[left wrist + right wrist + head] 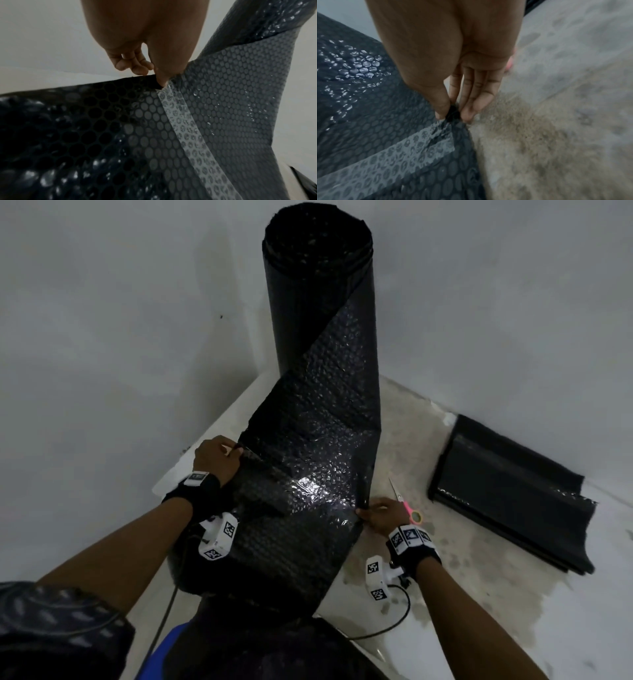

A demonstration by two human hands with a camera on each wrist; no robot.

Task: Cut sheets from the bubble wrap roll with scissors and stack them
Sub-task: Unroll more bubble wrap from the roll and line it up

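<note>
The black bubble wrap roll (320, 299) is standing upright in the corner of the floor (479, 559), its loose sheet (301, 491) trailing toward the person. The left hand (215, 458) is pinching the sheet's left edge, and the right hand (382, 515) is pinching its right edge between thumb and fingers. Pink-handled scissors (406, 503) are lying on the floor just beside the right hand. Cut sheets (507, 494) are lying stacked farther right.

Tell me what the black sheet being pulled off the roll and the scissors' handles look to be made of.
Black sheet: thin glossy plastic film, judging by its rows of raised air bubbles, glints and see-through look at the wrists. Scissors: handles look like smooth pink and yellow plastic; blades seem bare metal.
</note>
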